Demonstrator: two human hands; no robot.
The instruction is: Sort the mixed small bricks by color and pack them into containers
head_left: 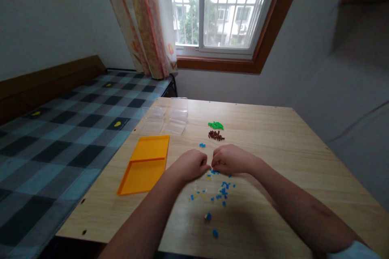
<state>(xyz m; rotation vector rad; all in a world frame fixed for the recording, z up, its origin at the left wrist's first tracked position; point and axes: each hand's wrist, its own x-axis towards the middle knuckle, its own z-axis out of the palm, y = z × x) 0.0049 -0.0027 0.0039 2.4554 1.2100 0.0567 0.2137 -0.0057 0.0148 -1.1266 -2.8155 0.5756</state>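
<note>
Flanking narrow gap: left hand [193, 164], right hand [229, 158], well inside table [270, 129] edges.

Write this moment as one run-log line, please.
left hand: near small blue plastic pieces, grip unclear; right hand: beside left, grip unclear; beyond: heaped small brown pieces, small green pieces; left: orange rectangular plastic tray

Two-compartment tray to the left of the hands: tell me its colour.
Yellow-orange all over; the tray shows best in the head view, the only one.
</note>
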